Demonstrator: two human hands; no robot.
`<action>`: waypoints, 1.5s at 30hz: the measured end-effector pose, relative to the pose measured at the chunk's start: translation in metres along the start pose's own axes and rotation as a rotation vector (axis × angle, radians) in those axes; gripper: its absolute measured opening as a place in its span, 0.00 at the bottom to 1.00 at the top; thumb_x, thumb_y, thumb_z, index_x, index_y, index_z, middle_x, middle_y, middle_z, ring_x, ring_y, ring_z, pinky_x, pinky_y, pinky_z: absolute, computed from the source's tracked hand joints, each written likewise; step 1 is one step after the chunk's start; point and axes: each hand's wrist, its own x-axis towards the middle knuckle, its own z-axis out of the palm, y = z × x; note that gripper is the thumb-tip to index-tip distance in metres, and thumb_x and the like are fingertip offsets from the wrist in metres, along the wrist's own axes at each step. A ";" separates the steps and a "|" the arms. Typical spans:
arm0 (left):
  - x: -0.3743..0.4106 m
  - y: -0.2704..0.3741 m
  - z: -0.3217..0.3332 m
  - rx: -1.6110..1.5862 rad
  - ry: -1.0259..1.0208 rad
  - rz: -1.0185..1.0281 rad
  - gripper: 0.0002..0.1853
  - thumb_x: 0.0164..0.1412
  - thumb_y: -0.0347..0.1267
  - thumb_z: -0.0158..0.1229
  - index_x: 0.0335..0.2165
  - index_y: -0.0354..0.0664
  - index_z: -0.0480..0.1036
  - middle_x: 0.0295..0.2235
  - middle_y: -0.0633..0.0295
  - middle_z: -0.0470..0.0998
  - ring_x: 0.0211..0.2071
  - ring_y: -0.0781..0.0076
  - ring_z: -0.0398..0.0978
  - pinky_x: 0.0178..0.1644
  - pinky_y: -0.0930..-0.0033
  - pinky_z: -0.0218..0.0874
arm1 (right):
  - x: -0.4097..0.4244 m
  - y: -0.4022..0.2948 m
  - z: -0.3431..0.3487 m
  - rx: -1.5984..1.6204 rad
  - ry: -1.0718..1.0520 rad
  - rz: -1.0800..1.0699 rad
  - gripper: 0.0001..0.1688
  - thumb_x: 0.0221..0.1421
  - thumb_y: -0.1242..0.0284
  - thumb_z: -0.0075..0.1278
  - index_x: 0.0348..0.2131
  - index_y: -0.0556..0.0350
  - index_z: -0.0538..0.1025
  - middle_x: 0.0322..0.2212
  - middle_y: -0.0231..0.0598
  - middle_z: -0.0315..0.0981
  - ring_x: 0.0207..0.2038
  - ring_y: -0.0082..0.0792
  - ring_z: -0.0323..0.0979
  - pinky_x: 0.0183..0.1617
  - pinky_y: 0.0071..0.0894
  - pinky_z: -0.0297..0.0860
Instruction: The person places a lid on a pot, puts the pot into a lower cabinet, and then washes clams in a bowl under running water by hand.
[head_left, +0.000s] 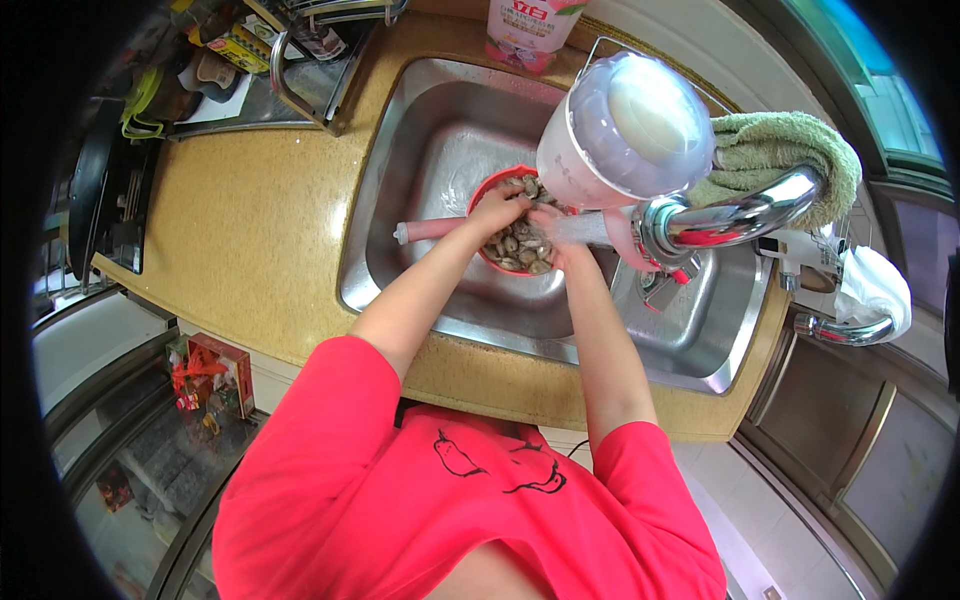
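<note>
A red colander or basin (486, 182) full of small shellfish (514, 244) sits in the left bowl of a stainless steel sink (450, 112). My left hand (498, 208) reaches over its left side, fingers among the shellfish. At its right side is my right hand (553, 229), partly under a spray of water (589, 229). Whether either hand grips any shellfish cannot be told. The spray comes sideways in the view from a pink-collared head on the chrome faucet (742, 206). A pink handle or tube (431, 229) sticks out left of the basin, beneath my left forearm.
A white lidded container (626, 127) overhangs the sink's back right, beside a green towel (784, 150) draped by the faucet. A pink detergent bag (529, 34) stands behind the sink. A metal rack (300, 105) occupies the back left of the yellow counter (247, 225).
</note>
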 end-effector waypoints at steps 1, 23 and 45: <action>-0.007 0.020 0.001 0.007 -0.025 -0.004 0.29 0.44 0.37 0.50 0.47 0.37 0.60 0.45 0.50 0.64 0.47 0.62 0.63 0.48 0.70 0.53 | -0.002 0.000 -0.002 -0.032 0.124 -0.026 0.24 0.47 0.69 0.45 0.45 0.48 0.62 0.40 0.37 0.62 0.41 0.35 0.63 0.39 0.39 0.66; 0.011 -0.043 0.007 0.245 0.135 -0.166 0.52 0.41 0.61 0.45 0.50 0.25 0.47 0.47 0.40 0.60 0.50 0.53 0.58 0.52 0.65 0.48 | 0.032 0.009 0.022 -0.767 0.697 -0.292 0.41 0.46 0.50 0.40 0.51 0.60 0.54 0.53 0.44 0.45 0.57 0.38 0.40 0.59 0.36 0.36; -0.009 0.008 0.004 0.244 0.070 -0.039 0.39 0.42 0.47 0.54 0.51 0.45 0.53 0.50 0.48 0.56 0.52 0.56 0.54 0.54 0.64 0.46 | -0.041 -0.019 0.036 0.532 0.012 0.317 0.30 0.46 0.56 0.42 0.47 0.52 0.61 0.47 0.42 0.58 0.49 0.44 0.58 0.53 0.51 0.52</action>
